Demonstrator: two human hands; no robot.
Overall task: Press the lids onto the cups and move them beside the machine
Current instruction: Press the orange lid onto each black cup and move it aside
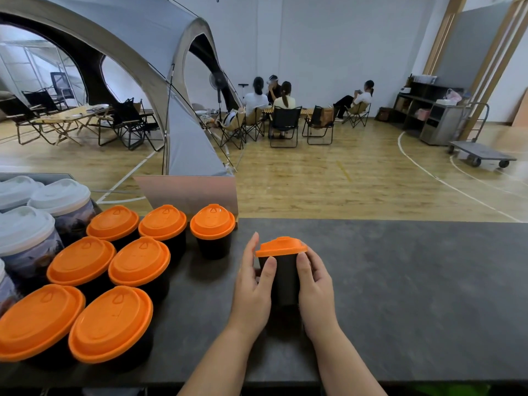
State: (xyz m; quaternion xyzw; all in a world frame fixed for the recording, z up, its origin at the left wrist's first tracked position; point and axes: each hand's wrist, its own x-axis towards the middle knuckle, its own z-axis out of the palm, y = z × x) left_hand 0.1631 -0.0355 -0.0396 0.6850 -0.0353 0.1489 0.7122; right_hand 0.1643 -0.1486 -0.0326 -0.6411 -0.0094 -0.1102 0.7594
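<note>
A black cup (285, 278) with an orange lid (281, 247) stands on the dark counter (414, 281), held between both hands. My left hand (253, 284) grips its left side, thumb across the front and fingers reaching up beside the lid. My right hand (313, 284) wraps its right side with the thumb on the front. The lid sits slightly tilted on the rim. To the left stand several black cups with orange lids, the nearest one (213, 230) just beyond my left hand.
Taller cups with white lids (58, 195) stand at the far left edge. A metal panel (188, 192) rises behind the orange-lidded cups. Beyond the counter lies a wooden gym floor with a tent, folding chairs and seated people.
</note>
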